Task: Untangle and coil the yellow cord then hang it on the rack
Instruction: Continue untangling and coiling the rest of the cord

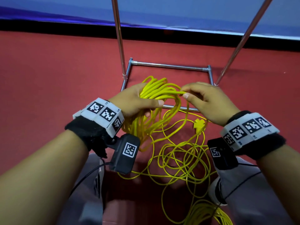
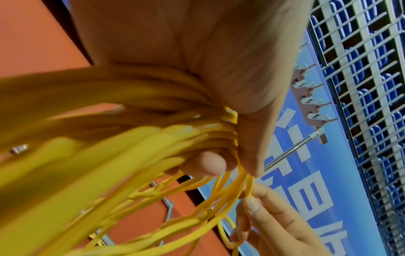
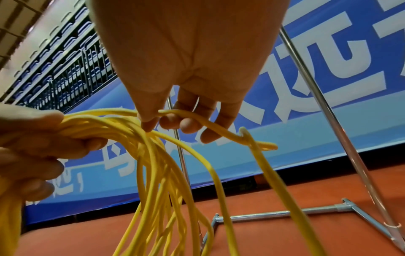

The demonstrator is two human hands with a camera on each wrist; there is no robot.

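coiling is under way: left hand (image 1: 138,101) grips the gathered loops of yellow cord (image 1: 155,91), right hand (image 1: 206,101) pinches one strand beside them, so next comes laying another loop from the floor tangle.

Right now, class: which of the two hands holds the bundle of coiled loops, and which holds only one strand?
The left hand grips the bundle; the right hand pinches one strand of the cord.
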